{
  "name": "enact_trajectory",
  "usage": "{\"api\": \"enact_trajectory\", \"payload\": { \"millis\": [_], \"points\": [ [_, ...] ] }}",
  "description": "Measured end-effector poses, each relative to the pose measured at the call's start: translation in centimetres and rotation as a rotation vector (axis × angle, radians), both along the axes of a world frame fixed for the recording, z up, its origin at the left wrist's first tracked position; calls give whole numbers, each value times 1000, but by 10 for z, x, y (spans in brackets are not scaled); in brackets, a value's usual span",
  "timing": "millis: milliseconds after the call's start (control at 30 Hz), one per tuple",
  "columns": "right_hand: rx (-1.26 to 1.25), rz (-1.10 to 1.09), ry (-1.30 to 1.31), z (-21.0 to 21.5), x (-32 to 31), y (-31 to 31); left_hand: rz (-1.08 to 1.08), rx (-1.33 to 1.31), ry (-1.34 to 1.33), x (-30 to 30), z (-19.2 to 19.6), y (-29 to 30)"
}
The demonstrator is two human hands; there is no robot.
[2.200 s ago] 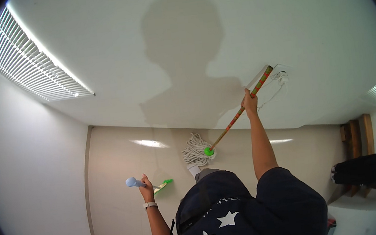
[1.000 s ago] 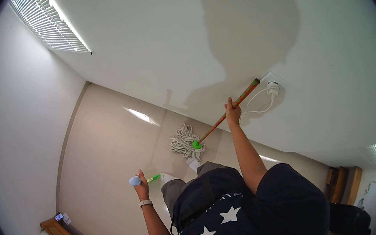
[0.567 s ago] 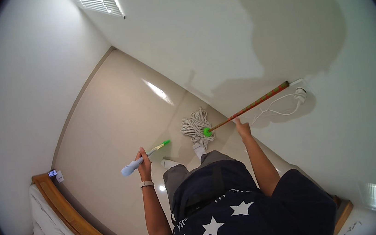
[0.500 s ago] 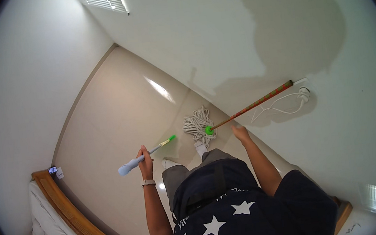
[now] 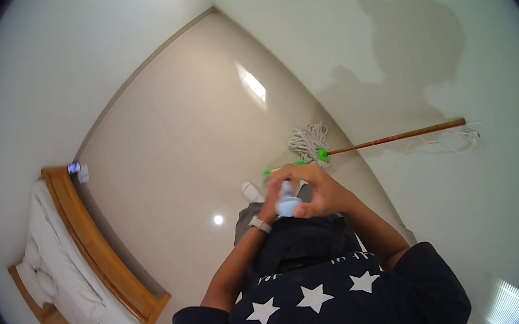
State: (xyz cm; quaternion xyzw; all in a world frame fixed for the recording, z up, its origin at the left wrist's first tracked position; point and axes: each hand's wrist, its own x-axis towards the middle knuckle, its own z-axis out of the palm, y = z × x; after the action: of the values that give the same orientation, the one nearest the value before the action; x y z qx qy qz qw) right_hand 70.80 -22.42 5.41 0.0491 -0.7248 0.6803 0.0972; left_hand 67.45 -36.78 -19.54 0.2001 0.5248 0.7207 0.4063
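Note:
A long-handled floor tool with a pale blue handle (image 5: 288, 206) and a flat green head (image 5: 271, 172) stands nearly upright in front of my body, its handle end pointing up. My left hand (image 5: 272, 196) is closed round the handle just under its rounded end. Curled round the same handle from the other side is my right hand (image 5: 321, 188), its thumb against the pale blue end and its fingers over the left hand's. The tool's shaft is mostly hidden below my hands. Just beyond them, a string mop with grey-white strands (image 5: 308, 141) and a red-patterned pole (image 5: 397, 137) leans against the wall.
White walls (image 5: 354, 36) meet in the far corner above pale floor tiles (image 5: 165, 121). At left stands a bed with a wooden frame (image 5: 98, 238) and white bedding (image 5: 72, 260). A white cable (image 5: 456, 142) hangs near the mop pole's end. My feet are close to the green head.
My left hand has brought the tool from the left to the middle and turned it upright. My right hand has moved from beside the mop onto the handle. The view has shifted.

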Motion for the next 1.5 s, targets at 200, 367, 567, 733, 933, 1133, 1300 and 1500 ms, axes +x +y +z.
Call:
{"api": "enact_trajectory", "payload": {
  "millis": [200,367,567,733,933,1133,1300,1500],
  "points": [
    [30,34,-204,-7,5,-46,-259,-48,538,-13,19,-11],
    [69,-35,-336,1,6,-71,-414,-155,282,-11,6,-25],
    [-1,-88,-326,-13,15,-60,-359,-3,426,-14,20,-30],
    [52,-129,-437,-29,21,-15,-12,-18,550,-3,6,-16],
    [256,59,-263,-37,53,34,229,-295,678,8,-5,17],
    [196,-238,-162,-77,83,36,329,-346,585,34,20,104],
    [248,-443,-228,-117,108,96,121,-234,572,33,-21,173],
    [288,-561,-365,-143,127,138,-261,-312,706,64,-90,213]
  ]
}}
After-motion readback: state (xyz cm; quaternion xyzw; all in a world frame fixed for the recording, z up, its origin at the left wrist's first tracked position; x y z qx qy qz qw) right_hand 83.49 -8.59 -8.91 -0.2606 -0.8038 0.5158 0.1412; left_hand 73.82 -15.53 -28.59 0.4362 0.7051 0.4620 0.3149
